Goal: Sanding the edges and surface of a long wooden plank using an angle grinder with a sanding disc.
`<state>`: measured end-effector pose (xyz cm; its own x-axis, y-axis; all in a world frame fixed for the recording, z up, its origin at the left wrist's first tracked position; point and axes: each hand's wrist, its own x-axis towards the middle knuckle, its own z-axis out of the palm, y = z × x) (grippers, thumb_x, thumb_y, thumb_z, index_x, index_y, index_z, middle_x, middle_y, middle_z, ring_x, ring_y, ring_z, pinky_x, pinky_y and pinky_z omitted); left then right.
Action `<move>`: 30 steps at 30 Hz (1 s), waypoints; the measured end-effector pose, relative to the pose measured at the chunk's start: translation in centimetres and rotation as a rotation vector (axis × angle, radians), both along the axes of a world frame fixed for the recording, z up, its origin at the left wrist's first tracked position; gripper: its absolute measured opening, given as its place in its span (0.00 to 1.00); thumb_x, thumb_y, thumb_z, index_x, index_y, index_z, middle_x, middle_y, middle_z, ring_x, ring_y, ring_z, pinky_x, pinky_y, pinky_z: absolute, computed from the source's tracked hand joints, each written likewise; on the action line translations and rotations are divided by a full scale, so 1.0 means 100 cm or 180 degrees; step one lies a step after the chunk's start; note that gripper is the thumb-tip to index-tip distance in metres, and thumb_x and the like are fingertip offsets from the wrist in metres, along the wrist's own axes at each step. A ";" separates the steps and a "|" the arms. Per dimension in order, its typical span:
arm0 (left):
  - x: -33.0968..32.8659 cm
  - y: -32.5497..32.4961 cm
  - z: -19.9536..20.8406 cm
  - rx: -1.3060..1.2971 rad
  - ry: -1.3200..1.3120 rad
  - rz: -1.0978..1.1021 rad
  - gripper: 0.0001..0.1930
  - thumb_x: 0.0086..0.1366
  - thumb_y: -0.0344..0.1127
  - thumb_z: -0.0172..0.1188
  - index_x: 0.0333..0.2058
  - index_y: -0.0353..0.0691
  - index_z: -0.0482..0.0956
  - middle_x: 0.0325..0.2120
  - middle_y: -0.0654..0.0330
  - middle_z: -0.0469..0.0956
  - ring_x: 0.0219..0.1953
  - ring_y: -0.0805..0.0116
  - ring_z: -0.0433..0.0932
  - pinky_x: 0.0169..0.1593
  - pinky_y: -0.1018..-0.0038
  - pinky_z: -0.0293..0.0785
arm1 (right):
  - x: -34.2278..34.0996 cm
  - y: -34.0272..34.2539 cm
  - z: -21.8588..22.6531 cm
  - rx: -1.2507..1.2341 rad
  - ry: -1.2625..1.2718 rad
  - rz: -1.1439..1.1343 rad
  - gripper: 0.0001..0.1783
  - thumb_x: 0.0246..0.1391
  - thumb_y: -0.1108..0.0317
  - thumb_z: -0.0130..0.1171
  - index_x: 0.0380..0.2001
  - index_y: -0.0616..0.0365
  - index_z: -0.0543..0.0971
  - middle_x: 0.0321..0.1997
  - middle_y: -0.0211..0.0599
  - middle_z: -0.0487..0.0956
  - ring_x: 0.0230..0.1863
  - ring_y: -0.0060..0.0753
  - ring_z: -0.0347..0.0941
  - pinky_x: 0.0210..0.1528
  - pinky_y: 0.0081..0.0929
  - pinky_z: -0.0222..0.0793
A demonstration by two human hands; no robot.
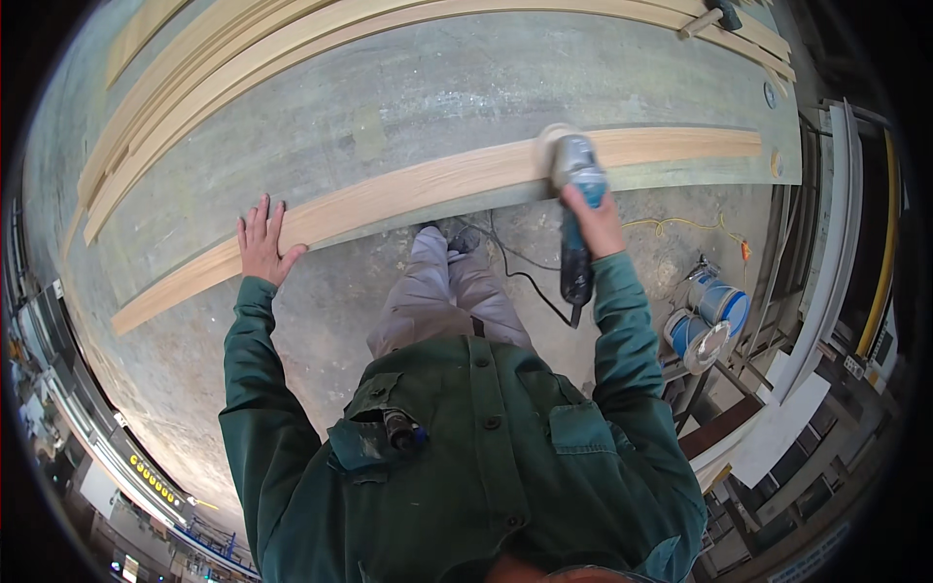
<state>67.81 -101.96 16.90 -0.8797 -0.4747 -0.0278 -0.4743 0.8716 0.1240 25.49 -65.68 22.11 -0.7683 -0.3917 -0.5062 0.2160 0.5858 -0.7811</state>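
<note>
A long, pale wooden board lies along the near edge of the grey worktable. My left hand rests on the board's left part, fingers spread and flat. My right hand is wrapped round a blue and black angle grinder. The grinder's round disc is over the board right of its middle, smeared by motion; whether it touches the wood I cannot tell. A black cord trails from the tool's rear end.
Several long wooden strips lie along the table's far side. A mallet sits at the far right corner. On the floor at right are blue buckets and a yellow cord. Metal bars stand beyond.
</note>
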 end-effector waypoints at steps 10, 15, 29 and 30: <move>-0.006 -0.002 0.001 -0.0016 0.0086 0.0022 0.44 0.55 0.69 0.54 0.66 0.52 0.59 0.68 0.56 0.52 0.66 0.51 0.55 0.67 0.47 0.43 | -0.003 0.032 0.000 -0.0201 -0.0548 -0.1054 0.34 0.51 0.45 0.66 0.51 0.58 0.72 0.37 0.33 0.76 0.28 0.27 0.73 0.28 0.26 0.73; 0.000 -0.002 -0.004 0.0002 0.0132 0.0077 0.43 0.56 0.67 0.55 0.66 0.53 0.59 0.68 0.55 0.53 0.67 0.53 0.55 0.67 0.47 0.45 | 0.101 -0.017 -0.013 -0.0175 -0.0162 -0.0240 0.36 0.50 0.48 0.68 0.53 0.62 0.70 0.46 0.38 0.77 0.44 0.28 0.72 0.48 0.27 0.68; 0.207 -0.121 -0.034 -0.0221 0.0087 0.0975 0.35 0.64 0.59 0.51 0.67 0.59 0.56 0.70 0.60 0.49 0.69 0.51 0.52 0.68 0.44 0.41 | 0.381 -0.219 0.006 -0.0399 0.0089 0.1540 0.52 0.40 0.46 0.73 0.62 0.61 0.60 0.51 0.52 0.76 0.53 0.41 0.74 0.55 0.32 0.68; 0.227 -0.134 -0.035 -0.0216 0.0115 0.0968 0.35 0.64 0.59 0.51 0.67 0.59 0.56 0.70 0.60 0.49 0.69 0.51 0.52 0.68 0.44 0.41 | 0.389 -0.227 0.002 -0.0232 0.0084 0.1613 0.53 0.40 0.45 0.73 0.63 0.61 0.60 0.52 0.53 0.76 0.54 0.43 0.74 0.55 0.32 0.67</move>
<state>90.49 -115.39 13.37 -0.6969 -0.7159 0.0416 -0.7109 0.6973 0.0918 64.36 -88.40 22.30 -0.4850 -0.7518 -0.4467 -0.1015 0.5558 -0.8251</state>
